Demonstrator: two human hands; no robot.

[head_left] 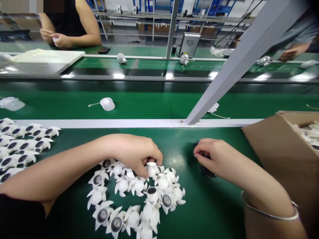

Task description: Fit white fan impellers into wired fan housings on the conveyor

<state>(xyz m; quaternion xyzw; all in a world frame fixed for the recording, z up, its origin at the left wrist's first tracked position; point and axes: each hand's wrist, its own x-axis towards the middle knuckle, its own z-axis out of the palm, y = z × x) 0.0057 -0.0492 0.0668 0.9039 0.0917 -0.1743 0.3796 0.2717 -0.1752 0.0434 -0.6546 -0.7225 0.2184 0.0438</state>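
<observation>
My left hand (139, 151) is closed with thumb and fingers on a white fan wheel (151, 170) at the back of a loose pile. Several other white fan wheels (134, 219) lie below it in a rough ring, some showing a dark round hub and others a plain white cap. To the right, my right hand (213, 153) is closed in a pinch just over the green table. Small black parts (208, 173) show under and beside its fingers. What those fingers hold is hidden.
Rows of white fan wheels (25, 144) stand at the left. A cardboard box (276, 156) with white parts is at the right. Beyond the white rail (112, 123), a conveyor carries white motor housings (107, 104). A slanted post (231, 66) crosses the view. Two people sit opposite.
</observation>
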